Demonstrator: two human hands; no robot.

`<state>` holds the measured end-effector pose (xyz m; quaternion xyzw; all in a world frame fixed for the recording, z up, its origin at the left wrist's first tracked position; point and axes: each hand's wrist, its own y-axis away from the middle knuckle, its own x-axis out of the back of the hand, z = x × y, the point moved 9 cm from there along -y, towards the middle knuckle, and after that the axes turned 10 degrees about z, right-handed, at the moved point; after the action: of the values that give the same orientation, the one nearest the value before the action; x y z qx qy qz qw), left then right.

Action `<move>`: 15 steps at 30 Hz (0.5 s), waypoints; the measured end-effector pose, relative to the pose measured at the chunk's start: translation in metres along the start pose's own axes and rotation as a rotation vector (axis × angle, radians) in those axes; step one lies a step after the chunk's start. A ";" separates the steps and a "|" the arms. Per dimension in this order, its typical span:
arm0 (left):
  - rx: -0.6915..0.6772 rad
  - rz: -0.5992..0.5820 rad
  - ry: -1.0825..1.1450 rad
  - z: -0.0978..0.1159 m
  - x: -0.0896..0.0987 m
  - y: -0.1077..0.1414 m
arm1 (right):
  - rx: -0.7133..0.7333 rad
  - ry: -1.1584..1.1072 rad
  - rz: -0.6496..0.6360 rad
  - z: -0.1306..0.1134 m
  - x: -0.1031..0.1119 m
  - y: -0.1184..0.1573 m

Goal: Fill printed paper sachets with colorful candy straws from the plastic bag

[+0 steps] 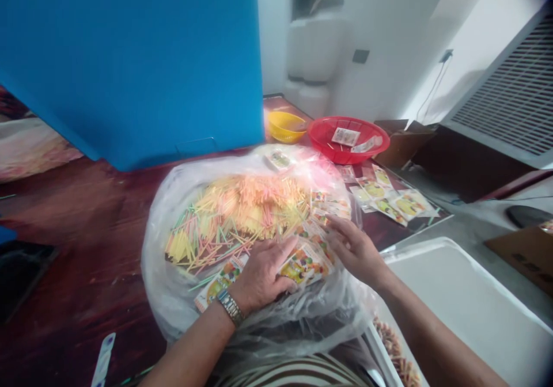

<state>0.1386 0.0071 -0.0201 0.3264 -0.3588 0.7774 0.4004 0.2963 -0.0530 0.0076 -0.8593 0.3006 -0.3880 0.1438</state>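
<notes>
Both hands are over an open clear plastic bag on the dark red table. In the bag lies a loose heap of thin pastel sticks, yellow, pink and green. My left hand, with a metal watch on its wrist, rests on colourful printed packets; its thumb and forefinger are apart, and the other fingers are partly hidden. Fingers stretched out, my right hand touches the right edge of these packets. Another printed packet lies beneath the left wrist.
A large blue panel stands behind the bag at left. A yellow basket and a red basket holding packets sit at the back. More printed packets lie at right, near a white tray. Brown sticks are at the lower right.
</notes>
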 end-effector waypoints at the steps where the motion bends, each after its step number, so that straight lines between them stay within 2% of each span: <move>1: -0.018 0.003 0.001 0.002 -0.001 0.000 | -0.059 -0.096 -0.012 0.004 -0.001 -0.001; 3: -0.037 0.006 0.009 0.004 -0.001 0.000 | -0.235 -0.278 -0.006 0.016 -0.003 -0.001; 6: 0.036 0.041 0.032 -0.004 0.002 -0.004 | -0.490 -0.559 -0.034 0.025 -0.013 0.007; 10: 0.108 0.012 0.137 -0.015 0.002 -0.011 | -0.537 -0.728 -0.031 0.011 -0.018 0.025; 15: 0.168 0.005 0.364 -0.006 -0.001 -0.013 | -0.593 -0.776 0.042 -0.003 -0.029 0.044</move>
<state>0.1492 0.0166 -0.0202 0.2121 -0.2151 0.8518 0.4280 0.2612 -0.0693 -0.0285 -0.9381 0.3398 0.0664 0.0021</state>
